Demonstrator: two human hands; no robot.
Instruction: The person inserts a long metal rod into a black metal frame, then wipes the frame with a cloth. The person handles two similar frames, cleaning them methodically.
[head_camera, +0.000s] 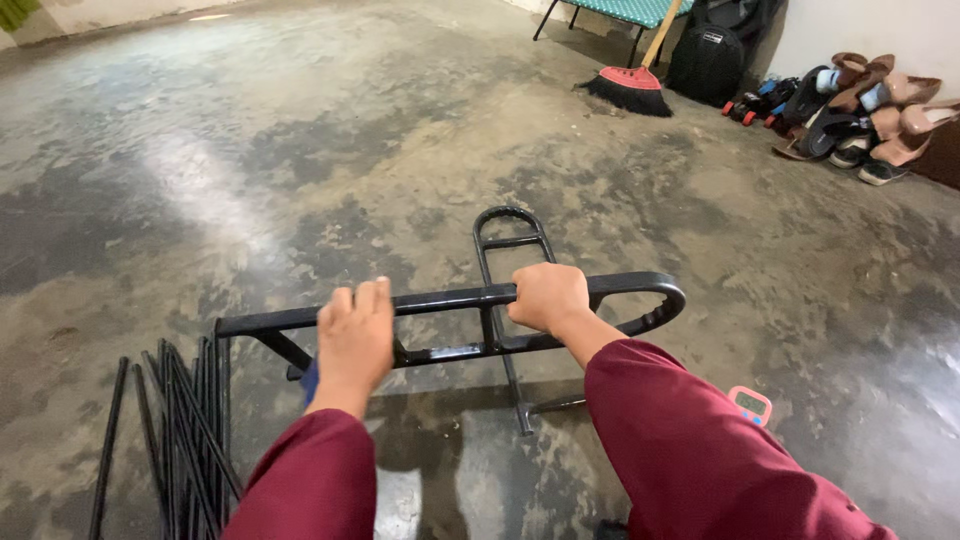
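Observation:
A black metal tube frame (640, 285) with a rounded end stands upright over the concrete floor. My left hand (355, 338) grips its top bar near the left end. My right hand (548, 296) is closed around the same bar near the middle. A second looped frame piece (510, 225) lies on the floor behind it, joined by a thin rod. Something blue shows just under my left hand. Both arms wear dark red sleeves.
Several loose black metal rods (185, 420) lie at the lower left. A small pink digital timer (750, 404) sits on the floor by my right arm. A red broom (630, 88), a black backpack (708, 60) and several shoes (860, 110) line the far right wall.

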